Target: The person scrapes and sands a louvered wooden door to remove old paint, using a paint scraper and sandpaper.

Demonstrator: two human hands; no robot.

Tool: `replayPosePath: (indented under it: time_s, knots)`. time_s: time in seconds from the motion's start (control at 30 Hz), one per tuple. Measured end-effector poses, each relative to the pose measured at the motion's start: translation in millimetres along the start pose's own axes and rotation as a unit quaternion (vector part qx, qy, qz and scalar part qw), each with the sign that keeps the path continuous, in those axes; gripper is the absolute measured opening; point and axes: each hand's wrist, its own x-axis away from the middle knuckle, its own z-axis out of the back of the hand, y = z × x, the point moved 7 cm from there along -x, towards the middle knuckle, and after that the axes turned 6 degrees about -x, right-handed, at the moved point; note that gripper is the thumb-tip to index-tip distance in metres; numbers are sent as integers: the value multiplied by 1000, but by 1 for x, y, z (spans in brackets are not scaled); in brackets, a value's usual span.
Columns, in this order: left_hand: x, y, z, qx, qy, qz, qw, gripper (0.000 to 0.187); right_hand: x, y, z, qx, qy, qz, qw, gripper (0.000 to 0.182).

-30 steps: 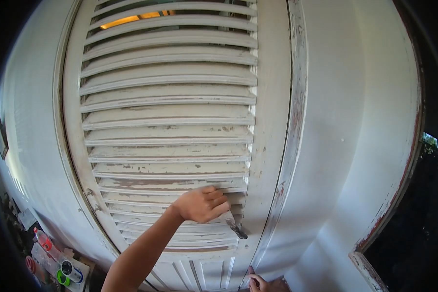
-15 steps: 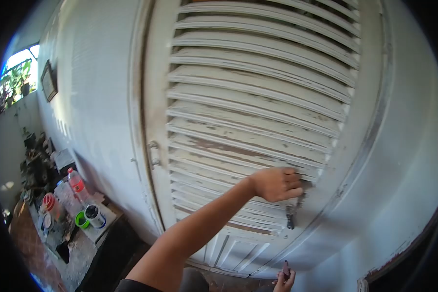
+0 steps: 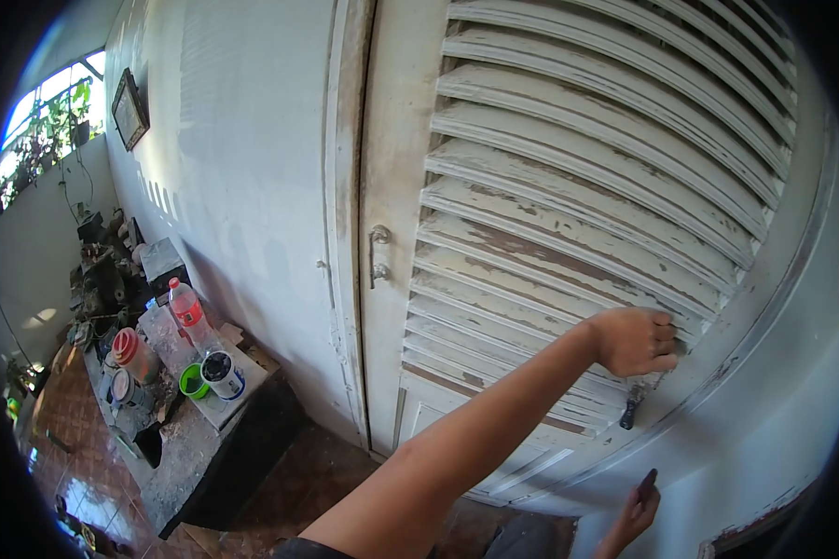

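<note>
My left hand (image 3: 632, 342) reaches across to the lower right of the louvered door (image 3: 397, 158), curled with its knuckles up against the slats. Whatever its fingers enclose is hidden. Just beneath it is a small fitting or handle with a dark end (image 3: 628, 413), close to the door's right stile. Worn cream paint and bare brown patches mark the slats. Lower down, my right hand (image 3: 632, 522) is closed around a narrow dark brown object (image 3: 648, 483), which sticks up past the fingers.
A grey bench (image 3: 196, 475) at left carries a red-labelled bottle (image 3: 186, 312), a green cup (image 3: 193, 382), a white tub (image 3: 222, 374) and a red-lidded jar (image 3: 133, 352). The door has a metal pull handle (image 3: 379, 256). White walls flank it.
The view has swung left, so the door and my left hand appear farther right and more of the bench shows. My left hand stays at the lower slats; the right hand appears higher.
</note>
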Motion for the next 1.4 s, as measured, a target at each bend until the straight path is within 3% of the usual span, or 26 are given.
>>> replayPosePath:
  time_s: [0.1, 0.17, 0.2, 0.27, 0.3, 0.47, 0.53, 0.57, 0.6, 0.67, 0.73, 0.77, 0.8, 0.83, 0.87, 0.9, 0.97, 1.0, 1.07, 1.1, 1.13, 1.2, 1.27, 1.3, 1.33, 1.4]
  knots:
    - [2, 1, -2, -5, -2, -6, 1000, 17, -18, -7, -12, 15, -29, -62, 998, 24]
    - [2, 0, -4, 0, 4, -5, 1000, 16, -30, -33, -26, 147, -35, 60, 987, 24]
    - [2, 0, -6, 1, 12, -8, 1000, 16, -37, -42, -37, 148, -42, 60, 986, 24]
    - [2, 0, -9, 2, 25, -6, 1000, 17, -42, -91, -57, 138, 15, 221, 965, 9]
    - [3, 0, -9, 10, 35, -8, 999, 17, -47, -87, -65, 71, -24, 130, 989, 11]
    - [4, -2, -16, 24, 47, 8, 999, 19, -58, -110, -120, -94, -105, 156, 978, 14]
    - [6, -1, -22, 8, 34, 14, 999, 19, -58, -139, -138, -66, -111, 257, 958, 17]
    - [7, -1, -22, 38, 26, 12, 999, 20, -57, -139, -141, -82, -111, 271, 953, 36]
    - [7, 1, -22, 67, 19, 14, 997, 20, -60, -139, -144, -82, -119, 295, 945, 41]
    - [7, 7, -21, 58, 13, 14, 998, 19, -68, -164, -148, -63, -124, 323, 936, 38]
    - [19, 15, -15, 118, 66, 90, 987, 16, -85, -174, -144, -104, -189, 337, 916, 27]
    - [23, 18, 5, 113, 91, 109, 983, 17, -91, -168, -143, -141, -200, 294, 924, 23]
    - [33, 24, 13, 144, 59, 160, 975, 21, -94, -163, -139, -174, -214, 250, 928, 29]
    - [45, 30, 27, 175, 31, 228, 957, 25, -96, -162, -134, -170, -249, 205, 931, 29]
    - [60, 41, 34, 270, -56, 298, 914, 30, -98, -165, -132, -165, -282, 159, 931, 29]
    - [70, 48, 52, 334, -12, 380, 862, 26, -98, -175, -136, -172, -301, 106, 932, 28]
    - [86, 62, 93, 461, 14, 592, 661, 24, -86, -166, -145, -176, -349, -27, 920, 28]
    - [90, 71, 111, 444, 46, 624, 642, 22, -73, -151, -147, -174, -375, -106, 904, 30]
    - [92, 94, 133, 428, 78, 658, 615, 20, -67, -177, -158, -162, -368, -152, 903, 20]
    - [96, 102, 143, 415, 97, 688, 588, 19, -62, -172, -164, -126, -430, -147, 882, 30]
    - [99, 112, 154, 403, 116, 717, 557, 18, -57, -186, -177, -105, -459, -79, 879, 28]
    - [112, 139, 164, 454, 114, 795, 385, 18, -54, -218, -197, -109, -488, -21, 866, 23]
    - [120, 138, 178, 440, 176, 806, 356, 13, -53, -236, -214, -136, -525, -36, 840, 18]
    - [127, 140, 179, 443, 232, 803, 324, 13, -53, -246, -219, -132, -513, 29, 848, 21]
    - [134, 141, 181, 445, 285, 798, 289, 12, -54, -250, -222, -126, -513, 26, 849, 21]
    - [149, 139, 184, 423, 291, 813, 277, 16, -54, -269, -227, -73, -505, 128, 850, 27]
